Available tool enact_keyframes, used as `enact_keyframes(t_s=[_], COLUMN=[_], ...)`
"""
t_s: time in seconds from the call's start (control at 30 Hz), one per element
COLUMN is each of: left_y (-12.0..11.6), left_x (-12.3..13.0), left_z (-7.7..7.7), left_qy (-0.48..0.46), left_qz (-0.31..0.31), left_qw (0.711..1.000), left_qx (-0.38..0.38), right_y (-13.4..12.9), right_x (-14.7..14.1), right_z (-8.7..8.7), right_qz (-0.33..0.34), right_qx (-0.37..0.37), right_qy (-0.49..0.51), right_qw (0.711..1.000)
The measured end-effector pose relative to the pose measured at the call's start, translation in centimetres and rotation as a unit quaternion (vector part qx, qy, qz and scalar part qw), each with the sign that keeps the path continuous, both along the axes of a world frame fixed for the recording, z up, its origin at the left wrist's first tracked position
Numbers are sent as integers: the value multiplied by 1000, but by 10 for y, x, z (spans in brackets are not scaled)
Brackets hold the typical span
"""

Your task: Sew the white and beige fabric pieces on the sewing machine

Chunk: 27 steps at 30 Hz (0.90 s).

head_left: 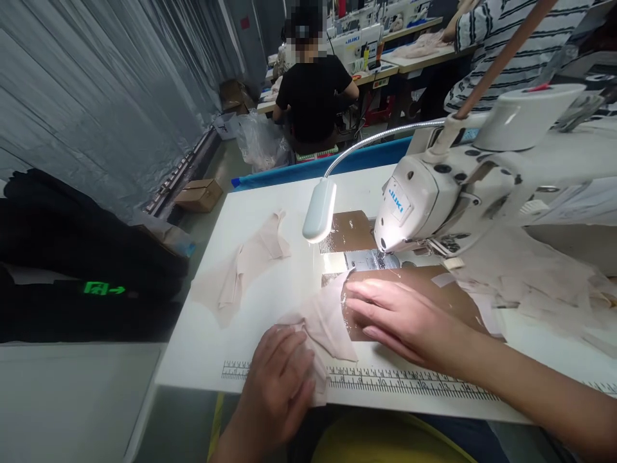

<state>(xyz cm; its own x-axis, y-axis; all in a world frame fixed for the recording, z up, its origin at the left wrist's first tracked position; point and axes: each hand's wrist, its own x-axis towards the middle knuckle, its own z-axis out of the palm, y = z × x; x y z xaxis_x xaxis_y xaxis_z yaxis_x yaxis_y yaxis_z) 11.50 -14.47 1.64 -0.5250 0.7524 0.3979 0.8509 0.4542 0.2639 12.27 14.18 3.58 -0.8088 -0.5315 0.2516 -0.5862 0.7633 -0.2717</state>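
Observation:
A pale pink piece of thin fabric (328, 321) lies at the front of the white sewing table, its upper corner reaching toward the needle area. My left hand (282, 376) is closed on the near, bunched end of this fabric at the table's front edge. Over the brown covering (424, 283) of the machine bed, my right hand (400, 315) stretches out its fingers, with the fingertips at the fabric's right edge. Just beyond stands the sewing machine head (409, 199), with its needle area lit above a metal plate (369, 260).
Another pale fabric piece (255, 257) lies on the left of the table. A lamp (320, 211) on a bendable neck hangs over the middle. More sheer fabric (540, 270) is heaped at the right. A ruler strip (385, 381) runs along the front edge. Co-workers sit beyond.

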Motion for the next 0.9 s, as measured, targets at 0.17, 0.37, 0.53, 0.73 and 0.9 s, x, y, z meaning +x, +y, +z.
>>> enact_keyframes(t_s=[0.17,0.37,0.53,0.73,0.9], left_y=[29,33,25,-1,-22], left_x=[-3,-1,-1,4,7], left_z=[-1,-8,-7,-10,-12], left_qy=[-36,-77,-80,-21,1], left_qz=[-7,-52,-70,-48,63], left_qw=[998,989,989,998,998], left_qx=[-49,-115,-101,-21,-11], right_y=[-7,8,20,27,10], right_x=[-28,-20,-7,20,40], right_z=[-20,-49,-48,-36,-24], right_qz=[-49,-117,-142,-126,-62], right_qx=[37,74,64,48,-22], right_qy=[8,1,-4,15,-2], right_qw=[998,990,988,991,998])
